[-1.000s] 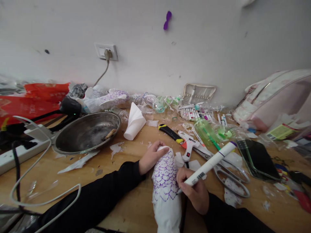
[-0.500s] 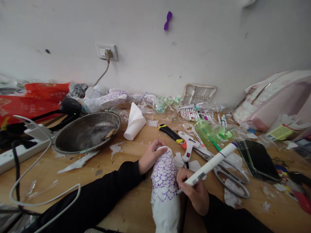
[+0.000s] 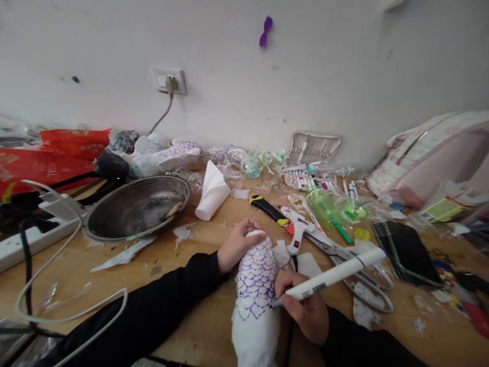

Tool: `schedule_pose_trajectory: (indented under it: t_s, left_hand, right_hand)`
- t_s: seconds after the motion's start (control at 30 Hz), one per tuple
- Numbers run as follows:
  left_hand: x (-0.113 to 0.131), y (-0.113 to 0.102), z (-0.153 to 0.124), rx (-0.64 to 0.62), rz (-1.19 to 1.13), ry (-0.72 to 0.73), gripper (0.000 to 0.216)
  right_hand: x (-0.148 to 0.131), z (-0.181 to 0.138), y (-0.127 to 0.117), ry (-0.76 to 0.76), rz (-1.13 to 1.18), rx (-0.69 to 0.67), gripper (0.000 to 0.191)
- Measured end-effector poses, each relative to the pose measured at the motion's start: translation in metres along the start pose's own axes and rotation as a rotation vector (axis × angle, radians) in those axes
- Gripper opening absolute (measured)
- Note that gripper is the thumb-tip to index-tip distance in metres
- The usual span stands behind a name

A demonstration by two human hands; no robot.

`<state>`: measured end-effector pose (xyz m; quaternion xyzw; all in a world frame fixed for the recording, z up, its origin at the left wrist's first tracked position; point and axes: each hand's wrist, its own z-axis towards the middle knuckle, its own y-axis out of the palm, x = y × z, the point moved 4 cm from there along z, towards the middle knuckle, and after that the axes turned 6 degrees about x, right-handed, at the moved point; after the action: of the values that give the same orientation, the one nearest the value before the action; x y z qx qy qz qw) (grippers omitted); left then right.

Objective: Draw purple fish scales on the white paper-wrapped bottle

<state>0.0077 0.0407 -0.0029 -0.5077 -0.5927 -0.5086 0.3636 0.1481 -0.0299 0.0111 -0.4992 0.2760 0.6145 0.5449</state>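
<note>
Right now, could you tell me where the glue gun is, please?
In the head view, the glue gun lies right of centre, between the utility knife and the scissors, beyond the right hand.

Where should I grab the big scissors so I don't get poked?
Take the scissors by the handle loops at their near right end, coming from the right. The blades point away left toward the glue gun, and the marker in the right hand crosses over the middle.
</note>
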Motion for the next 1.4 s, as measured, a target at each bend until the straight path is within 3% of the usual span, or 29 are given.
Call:
schedule_pose_trajectory:
  t_s: [0.43, 0.7, 0.93, 1.17, 1.4]
  left_hand:
    - [-0.001, 0.000, 0.000, -0.051, 0.064, 0.042, 0.032]
    - [-0.001, 0.001, -0.002, -0.056, 0.025, 0.021, 0.035]
    - [-0.005, 0.005, -0.004, -0.117, -0.138, 0.005, 0.040]
    - [-0.001, 0.001, 0.000, -0.039, -0.017, -0.014, 0.037]
    - [-0.002, 0.003, 0.003, -0.072, 0.131, 0.040, 0.036]
  right_hand:
    - [-0.009, 0.004, 0.004, -0.111, -0.038, -0.057, 0.009]
    - [-0.006, 0.004, 0.001, -0.052, -0.023, 0.003, 0.014]
    - [-0.007, -0.001, -0.003, -0.157, -0.008, 0.052, 0.014]
    - [-0.012, -0.002, 0.003, -0.257, -0.090, -0.038, 0.011]
    - [-0.010, -0.003, 0.004, -0.256, -0.147, -0.061, 0.002]
